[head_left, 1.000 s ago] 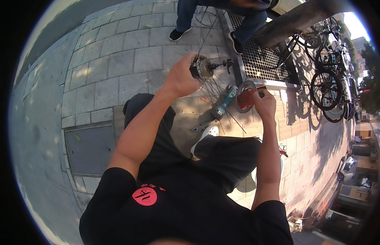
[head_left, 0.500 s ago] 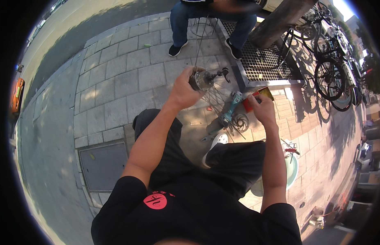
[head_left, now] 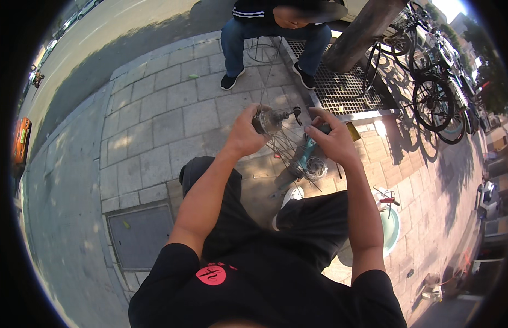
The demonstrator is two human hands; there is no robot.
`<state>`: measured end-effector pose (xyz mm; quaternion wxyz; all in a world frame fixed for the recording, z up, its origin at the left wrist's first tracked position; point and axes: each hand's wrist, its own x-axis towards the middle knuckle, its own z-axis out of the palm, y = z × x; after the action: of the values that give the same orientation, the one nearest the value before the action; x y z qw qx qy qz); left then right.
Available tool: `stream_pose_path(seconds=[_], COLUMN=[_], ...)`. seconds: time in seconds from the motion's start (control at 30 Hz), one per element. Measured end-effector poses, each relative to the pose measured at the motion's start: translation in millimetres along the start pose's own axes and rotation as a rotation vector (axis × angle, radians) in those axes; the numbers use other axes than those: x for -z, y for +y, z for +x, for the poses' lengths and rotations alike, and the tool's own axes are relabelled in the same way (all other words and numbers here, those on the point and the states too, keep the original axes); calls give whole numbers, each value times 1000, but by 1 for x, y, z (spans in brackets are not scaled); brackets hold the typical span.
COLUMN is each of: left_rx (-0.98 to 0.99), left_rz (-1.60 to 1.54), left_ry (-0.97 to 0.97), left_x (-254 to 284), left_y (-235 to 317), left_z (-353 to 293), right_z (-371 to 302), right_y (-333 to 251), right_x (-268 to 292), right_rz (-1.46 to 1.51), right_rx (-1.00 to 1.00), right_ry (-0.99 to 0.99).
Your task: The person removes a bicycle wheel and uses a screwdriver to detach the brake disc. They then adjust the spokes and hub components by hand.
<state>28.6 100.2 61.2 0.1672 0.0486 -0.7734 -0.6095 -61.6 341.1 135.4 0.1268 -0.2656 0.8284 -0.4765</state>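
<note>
My left hand is wrapped round a bicycle wheel hub, from which thin spokes fan out above and below. A black lever-shaped piece is at the right end of the hub's axle. Just right of it is my right hand, its fingers curled toward a dark piece that I cannot make out. Beneath the spokes, a teal power tool lies on the paving, partly hidden by my right hand. A silver brake disc lies by its lower end.
A person in jeans sits opposite, beside a metal grating and a tree trunk. Parked bicycles stand at the right. An open box is behind my right hand. A pale green basin with tools is at my right.
My right hand has moved left from the red box to beside the hub's axle. The left hand still holds the hub. The seated person now shows more fully as the view shifts.
</note>
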Motion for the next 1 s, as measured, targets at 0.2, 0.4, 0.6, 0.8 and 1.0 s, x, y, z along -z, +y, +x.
stream_pose_path(seconds=[0.2, 0.4, 0.6, 0.8, 1.0], left_rx=[23, -82, -129, -171, -141], left_rz=[3, -88, -60, -28, -14], left_ry=[-47, -33, -11, 47, 31], left_x=[-3, -2, -1, -1, 0], left_y=[3, 6, 11, 14, 11], left_z=[-3, -6, -8, -12, -7], right_z=[6, 3, -10, -16, -15], right_y=[-36, -36, -51, -56, -54], right_x=[-4, -5, -5, 0, 15], right_rz=[-234, -185, -183, -162, 55], right_rx=[167, 198, 303, 319, 116], right_ry=[-13, -55, 22, 40, 8])
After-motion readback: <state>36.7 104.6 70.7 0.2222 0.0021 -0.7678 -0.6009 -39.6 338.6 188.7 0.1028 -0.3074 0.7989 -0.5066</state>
